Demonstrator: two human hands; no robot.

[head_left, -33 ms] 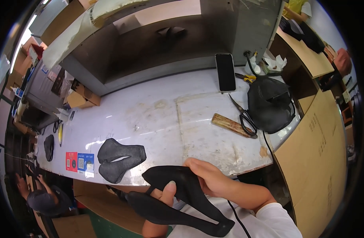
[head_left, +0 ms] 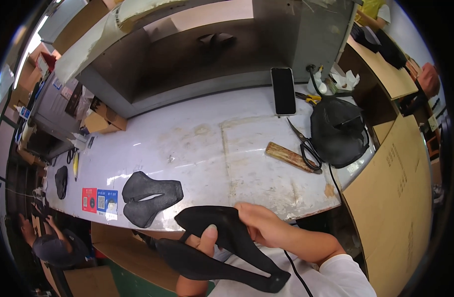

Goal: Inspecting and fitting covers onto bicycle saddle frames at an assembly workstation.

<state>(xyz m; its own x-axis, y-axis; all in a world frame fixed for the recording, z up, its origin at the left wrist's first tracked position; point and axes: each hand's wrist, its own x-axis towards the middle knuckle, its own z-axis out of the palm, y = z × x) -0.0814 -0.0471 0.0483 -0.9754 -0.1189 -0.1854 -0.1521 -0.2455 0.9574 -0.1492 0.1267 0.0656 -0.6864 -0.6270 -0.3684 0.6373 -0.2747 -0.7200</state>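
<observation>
Between my hands, over the table's near edge, is a black bicycle saddle with a long slot down its middle. Its narrow nose points to the lower right and the wide, split rear faces left. My left hand grips it from below, the thumb showing in the gap between the two wings. At the wing's far edge, my right hand has hold too; some of its fingers are hidden behind the saddle. Left of them on the table lies a dark grey, saddle-shaped piece with a similar slot.
At right on the white table lie scissors, a worn wooden-handled tool, a phone, yellow-handled pliers and a black covered object. A grey metal hood spans the back. Cardboard stands right; other people work nearby.
The saddle and both hands have shifted very slightly left against the table. The grip looks the same.
</observation>
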